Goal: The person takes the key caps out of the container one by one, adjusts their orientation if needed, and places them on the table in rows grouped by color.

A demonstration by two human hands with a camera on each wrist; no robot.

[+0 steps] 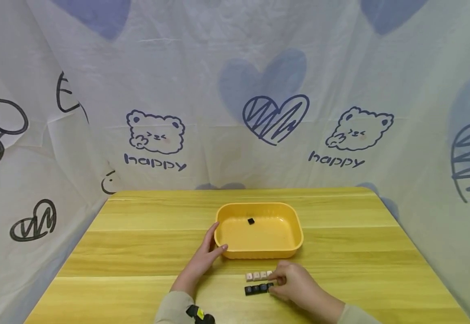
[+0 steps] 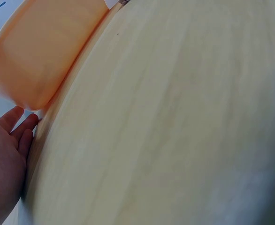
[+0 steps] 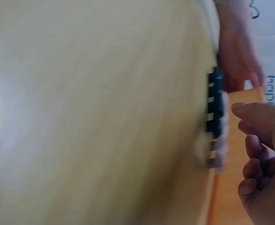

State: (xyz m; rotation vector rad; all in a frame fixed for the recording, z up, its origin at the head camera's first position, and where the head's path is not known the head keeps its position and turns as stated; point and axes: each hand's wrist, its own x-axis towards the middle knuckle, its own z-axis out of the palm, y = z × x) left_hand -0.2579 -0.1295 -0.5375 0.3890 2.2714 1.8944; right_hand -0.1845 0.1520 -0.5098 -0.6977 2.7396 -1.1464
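My left hand [image 1: 200,262] rests against the left end of a yellow plastic tray [image 1: 259,254], its thumb at the front rim and its fingers spread along the side. A row of white keycaps [image 1: 257,276] lies in front of the tray. Closer to me is a parallel row of black keycaps [image 1: 255,289]. At the right end of both rows is my right hand [image 1: 297,283], fingers loosely bent, fingertips partly covering the end keycaps. Nothing shows between its thumb and index finger in the right wrist view. One black keycap [image 1: 251,221] lies inside the tray.
The wooden table [image 1: 146,234] has light yellow grain and rounded far corners. A pale cloth [image 1: 214,148] with hearts and bear drawings hangs behind it and along both sides. A black and yellow device [image 1: 199,314] sits by the left sleeve.
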